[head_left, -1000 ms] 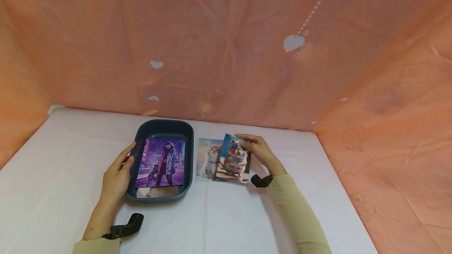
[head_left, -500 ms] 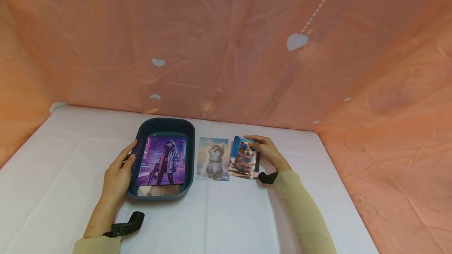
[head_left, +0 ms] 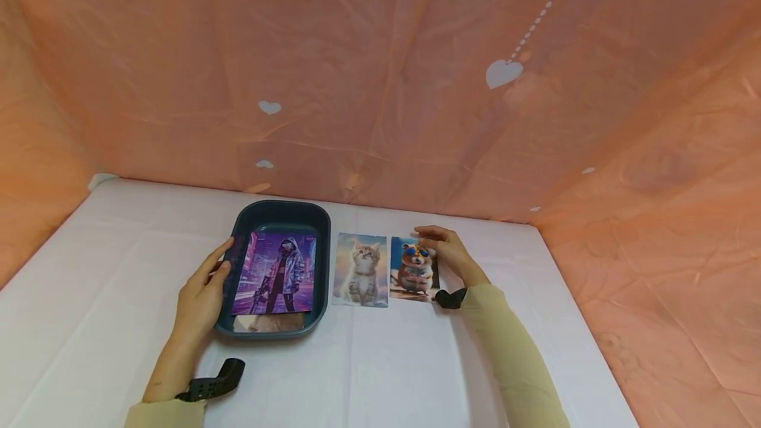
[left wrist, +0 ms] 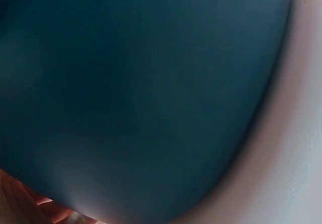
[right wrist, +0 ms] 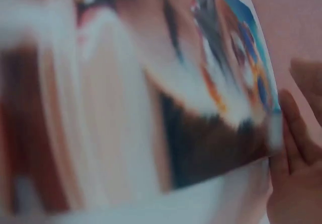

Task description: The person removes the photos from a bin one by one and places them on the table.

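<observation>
Head cam: right hand (head_left: 450,254) touching hamster card (head_left: 413,273) at upper right corner, fingers loosely spread. Hamster card lying on white table (head_left: 392,362), just beside kitten card (head_left: 360,271). Left hand (head_left: 200,296) touching left side of dark blue tray (head_left: 285,213), honestly can't tell if it's gripping. Purple card (head_left: 276,276) lying in tray, partly covering another card (head_left: 267,323). Orange curtain (head_left: 333,51) hanging behind.

Head view high, wrist views close
</observation>
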Demonstrator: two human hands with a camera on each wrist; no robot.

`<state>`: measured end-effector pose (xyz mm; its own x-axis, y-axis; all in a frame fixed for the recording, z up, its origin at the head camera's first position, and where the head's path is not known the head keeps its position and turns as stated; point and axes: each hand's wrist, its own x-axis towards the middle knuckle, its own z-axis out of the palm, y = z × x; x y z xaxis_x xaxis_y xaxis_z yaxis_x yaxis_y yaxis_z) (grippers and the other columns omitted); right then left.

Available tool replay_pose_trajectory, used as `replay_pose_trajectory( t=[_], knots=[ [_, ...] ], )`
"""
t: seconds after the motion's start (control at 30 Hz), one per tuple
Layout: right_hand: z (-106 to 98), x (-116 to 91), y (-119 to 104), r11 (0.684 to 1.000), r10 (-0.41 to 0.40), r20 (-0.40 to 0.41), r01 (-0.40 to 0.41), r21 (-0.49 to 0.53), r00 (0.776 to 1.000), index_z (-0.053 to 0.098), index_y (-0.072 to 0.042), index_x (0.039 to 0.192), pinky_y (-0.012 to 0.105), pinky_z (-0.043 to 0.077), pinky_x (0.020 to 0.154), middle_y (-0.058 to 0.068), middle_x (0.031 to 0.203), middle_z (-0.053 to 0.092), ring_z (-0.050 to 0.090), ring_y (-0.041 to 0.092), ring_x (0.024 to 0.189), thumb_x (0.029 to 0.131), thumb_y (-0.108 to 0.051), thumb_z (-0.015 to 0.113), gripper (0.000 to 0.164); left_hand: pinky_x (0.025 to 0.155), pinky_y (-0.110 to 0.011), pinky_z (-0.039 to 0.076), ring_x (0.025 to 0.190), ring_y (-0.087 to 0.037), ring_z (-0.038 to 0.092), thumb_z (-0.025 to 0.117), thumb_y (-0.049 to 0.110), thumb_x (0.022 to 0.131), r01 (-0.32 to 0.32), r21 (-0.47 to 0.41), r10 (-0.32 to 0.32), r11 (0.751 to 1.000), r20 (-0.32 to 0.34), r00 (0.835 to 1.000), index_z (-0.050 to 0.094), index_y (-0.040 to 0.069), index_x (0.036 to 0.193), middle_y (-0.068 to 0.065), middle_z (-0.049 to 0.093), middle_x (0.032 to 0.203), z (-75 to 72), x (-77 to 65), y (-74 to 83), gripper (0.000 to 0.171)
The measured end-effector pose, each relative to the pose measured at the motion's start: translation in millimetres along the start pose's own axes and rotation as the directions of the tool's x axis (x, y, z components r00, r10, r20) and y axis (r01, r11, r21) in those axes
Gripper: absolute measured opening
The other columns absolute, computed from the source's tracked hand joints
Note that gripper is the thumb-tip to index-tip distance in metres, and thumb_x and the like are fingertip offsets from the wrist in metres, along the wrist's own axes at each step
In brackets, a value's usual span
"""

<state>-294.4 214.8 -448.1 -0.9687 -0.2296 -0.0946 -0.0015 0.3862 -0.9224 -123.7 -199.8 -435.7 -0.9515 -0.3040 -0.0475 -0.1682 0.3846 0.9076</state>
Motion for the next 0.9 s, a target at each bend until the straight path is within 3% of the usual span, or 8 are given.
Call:
replay_pose_trajectory(
  t=[0.17, 0.27, 0.47, 0.67, 0.73, 0.77, 0.83, 0.9],
  knots=[
    [5, -2, -3, 0.999, -0.025, -0.106, 0.029, 0.037, 0.994, 0.060, 0.003, 0.125, 0.024, 0.045, 0.092, 0.023, 0.126, 0.060, 0.062, 0.009, 0.101, 0.091, -0.006, 0.062, 0.035, 0.104, -0.062, 0.026, 0.128, -0.044, 0.040, 0.031, 0.031, 0.104, -0.003, -0.001, 0.003, 1.000, -0.005, 1.000, 0.033, 0.025, 0.150, -0.026, 0.041, 0.142, 0.7, -0.1, -0.4, 0.046],
    [11, -5, -7, 0.997, -0.032, -0.143, 0.043, 0.070, 0.989, 0.060, 0.004, 0.124, 0.027, 0.044, 0.093, 0.024, 0.126, 0.059, 0.061, 0.015, 0.104, 0.092, -0.007, 0.061, 0.034, 0.103, -0.062, 0.027, 0.127, -0.044, 0.040, 0.031, 0.031, 0.104, -0.011, 0.003, 0.011, 1.000, 0.000, 1.000, 0.033, 0.024, 0.150, -0.026, 0.042, 0.141, 0.5, -0.1, -0.6, 0.046],
    [29, -11, -22, 0.993, -0.040, -0.166, 0.058, 0.104, 0.985, 0.061, -0.002, 0.125, 0.044, 0.041, 0.101, 0.019, 0.131, 0.057, 0.053, 0.030, 0.119, 0.092, -0.015, 0.062, 0.035, 0.101, -0.062, 0.029, 0.125, -0.045, 0.042, 0.030, 0.030, 0.105, -0.033, 0.017, 0.033, 0.999, -0.008, 0.999, 0.033, 0.022, 0.151, -0.027, 0.043, 0.139, -2.3, -1.3, -0.8, 0.047],
    [48, -18, -40, 0.987, -0.064, -0.147, 0.084, 0.137, 0.987, 0.061, -0.002, 0.124, 0.050, 0.042, 0.100, 0.021, 0.133, 0.055, 0.056, 0.030, 0.114, 0.092, -0.015, 0.062, 0.034, 0.101, -0.062, 0.029, 0.126, -0.044, 0.043, 0.031, 0.031, 0.105, -0.025, 0.008, 0.025, 1.000, -0.004, 1.000, 0.033, 0.023, 0.150, -0.027, 0.043, 0.141, -2.2, -0.7, -0.9, 0.047],
    [54, -20, -46, 0.984, -0.048, -0.124, 0.068, 0.162, 0.991, 0.061, -0.003, 0.125, 0.048, 0.049, 0.087, 0.021, 0.133, 0.054, 0.057, 0.033, 0.104, 0.093, -0.017, 0.062, 0.035, 0.102, -0.062, 0.029, 0.126, -0.044, 0.042, 0.030, 0.031, 0.105, -0.019, 0.003, 0.019, 1.000, -0.001, 1.000, 0.032, 0.024, 0.151, -0.026, 0.042, 0.141, -1.3, -0.1, -1.2, 0.046],
    [57, -20, -49, 0.984, -0.037, -0.123, 0.058, 0.170, 0.992, 0.063, -0.005, 0.123, 0.047, 0.049, 0.084, 0.019, 0.132, 0.056, 0.057, 0.031, 0.104, 0.093, -0.019, 0.063, 0.034, 0.102, -0.062, 0.029, 0.126, -0.044, 0.042, 0.030, 0.031, 0.105, -0.019, 0.002, 0.019, 1.000, 0.000, 1.000, 0.032, 0.025, 0.151, -0.026, 0.042, 0.141, -0.9, 0.1, -1.3, 0.046],
    [64, -21, -55, 0.983, 0.002, -0.119, 0.019, 0.180, 0.993, 0.065, -0.011, 0.122, 0.041, 0.046, 0.064, 0.015, 0.130, 0.058, 0.057, 0.028, 0.089, 0.093, -0.025, 0.063, 0.032, 0.102, -0.062, 0.029, 0.126, -0.044, 0.042, 0.030, 0.031, 0.105, -0.019, -0.001, 0.019, 1.000, 0.004, 1.000, 0.032, 0.025, 0.151, -0.026, 0.042, 0.141, -0.2, 0.5, -1.5, 0.047],
    [72, -21, -62, 0.982, 0.005, -0.118, 0.018, 0.189, 0.993, 0.066, -0.012, 0.121, 0.039, 0.045, 0.065, 0.013, 0.128, 0.059, 0.057, 0.027, 0.090, 0.092, -0.026, 0.064, 0.032, 0.102, -0.062, 0.029, 0.126, -0.043, 0.042, 0.030, 0.032, 0.105, -0.019, -0.004, 0.020, 1.000, 0.006, 1.000, 0.032, 0.025, 0.151, -0.026, 0.042, 0.141, 0.4, 0.7, -1.4, 0.047]
  ],
)
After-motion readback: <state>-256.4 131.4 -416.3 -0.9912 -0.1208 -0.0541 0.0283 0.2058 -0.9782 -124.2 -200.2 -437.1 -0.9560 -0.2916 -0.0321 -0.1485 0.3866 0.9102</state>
